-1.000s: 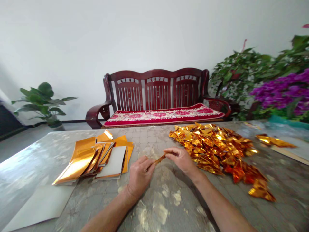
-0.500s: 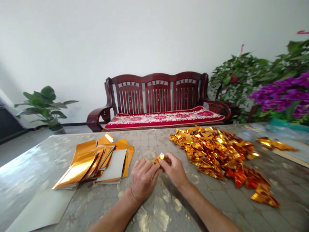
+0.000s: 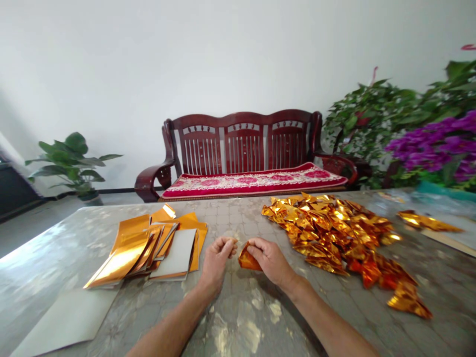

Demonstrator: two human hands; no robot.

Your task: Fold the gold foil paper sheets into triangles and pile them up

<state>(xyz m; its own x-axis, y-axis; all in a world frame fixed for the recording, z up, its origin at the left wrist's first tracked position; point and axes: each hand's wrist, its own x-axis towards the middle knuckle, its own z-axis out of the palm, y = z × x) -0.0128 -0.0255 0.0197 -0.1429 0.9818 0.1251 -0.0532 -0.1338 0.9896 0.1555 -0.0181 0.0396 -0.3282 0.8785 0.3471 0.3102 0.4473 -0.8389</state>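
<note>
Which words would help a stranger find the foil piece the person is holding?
On the table, find the big heap of crumpled gold foil. Just left of it, the right hand holds a small folded foil triangle. Unlike the heap's pieces, it is in a hand.

Your L forearm (image 3: 167, 325) and R forearm (image 3: 330, 322) are bare right down to where the frame cuts them off, both lean and tapering to the wrist. Your L hand (image 3: 216, 263) and R hand (image 3: 269, 260) are bare too, broad-backed w/ faint tendons & creased knuckles. Your fingers (image 3: 223, 245) look thick & blunt-tipped; nails too small to make out.
</note>
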